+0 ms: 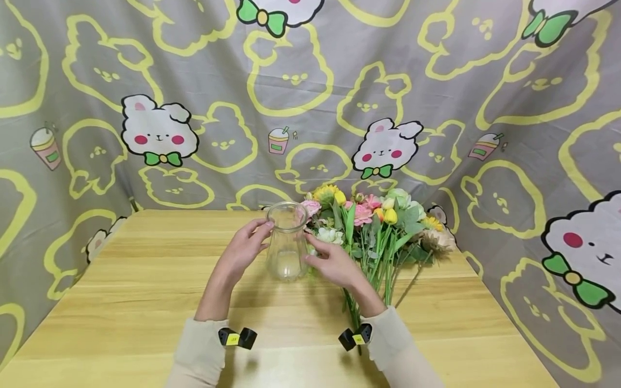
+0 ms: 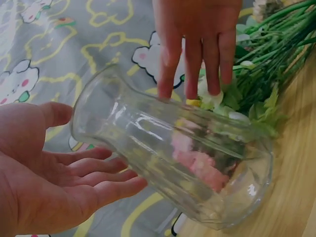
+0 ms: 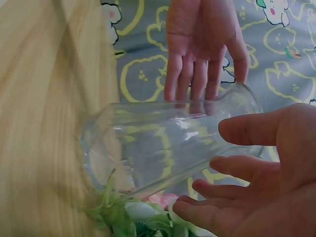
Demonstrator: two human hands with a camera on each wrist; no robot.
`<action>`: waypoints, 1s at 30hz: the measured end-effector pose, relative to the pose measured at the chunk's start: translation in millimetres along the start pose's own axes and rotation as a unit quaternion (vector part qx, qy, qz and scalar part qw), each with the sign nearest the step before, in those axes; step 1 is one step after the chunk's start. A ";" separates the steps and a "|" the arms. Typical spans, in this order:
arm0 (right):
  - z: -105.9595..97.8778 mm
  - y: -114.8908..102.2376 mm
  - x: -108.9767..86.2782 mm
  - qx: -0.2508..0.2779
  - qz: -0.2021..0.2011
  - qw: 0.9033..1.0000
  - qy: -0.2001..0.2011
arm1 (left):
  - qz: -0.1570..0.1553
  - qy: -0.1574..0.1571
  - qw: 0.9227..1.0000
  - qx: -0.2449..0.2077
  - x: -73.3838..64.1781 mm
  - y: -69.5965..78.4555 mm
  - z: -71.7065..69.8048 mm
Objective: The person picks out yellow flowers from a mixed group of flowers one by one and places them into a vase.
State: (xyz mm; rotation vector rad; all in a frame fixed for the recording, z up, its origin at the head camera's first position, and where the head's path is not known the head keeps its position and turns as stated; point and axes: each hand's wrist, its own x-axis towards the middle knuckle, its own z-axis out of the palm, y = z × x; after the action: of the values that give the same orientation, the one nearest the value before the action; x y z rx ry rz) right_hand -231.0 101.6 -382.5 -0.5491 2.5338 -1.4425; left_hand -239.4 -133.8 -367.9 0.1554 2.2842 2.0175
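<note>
A clear glass vase [image 1: 287,250] with a flared rim is upright between the two hands, near the back of the table. Whether its base touches the wood is hard to tell. My left hand [image 1: 246,243] is at the vase's left side, its thumb at the rim and its fingers [image 2: 106,190] stretched along the glass. On the opposite side is my right hand [image 1: 335,262], fingers extended beside the glass. In the right wrist view its thumb [image 3: 252,131] overlaps the vase's neck; contact there is unclear.
A bunch of flowers [image 1: 361,214] with long green stems lies right of the vase, partly behind the right forearm. The wooden table [image 1: 145,302] reaches back to a grey curtain [image 1: 218,81] printed with cartoon animals. Small black cameras sit on both wrists.
</note>
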 end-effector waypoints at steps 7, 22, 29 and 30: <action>-3.9 -3.8 -4.6 -0.011 0.004 1.000 -0.012 | 0.004 -0.029 0.999 0.012 -9.3 0.2 -5.8; -12.6 -11.8 -8.0 -0.003 0.019 0.999 0.035 | -0.006 -0.085 0.996 0.035 -20.1 4.5 -13.0; -5.3 -12.9 -6.7 0.046 0.022 0.994 0.093 | 0.004 -0.066 0.997 0.044 -19.3 7.3 -3.9; -3.1 -12.3 -6.1 0.057 0.021 0.994 0.093 | 0.009 -0.059 0.997 0.043 -19.1 7.0 -2.1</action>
State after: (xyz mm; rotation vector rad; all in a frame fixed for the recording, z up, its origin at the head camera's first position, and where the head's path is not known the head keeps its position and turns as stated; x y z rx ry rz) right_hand -223.6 100.8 -370.5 -0.3561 2.5608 -1.6834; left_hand -220.7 -137.5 -360.7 0.2941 2.3053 1.8657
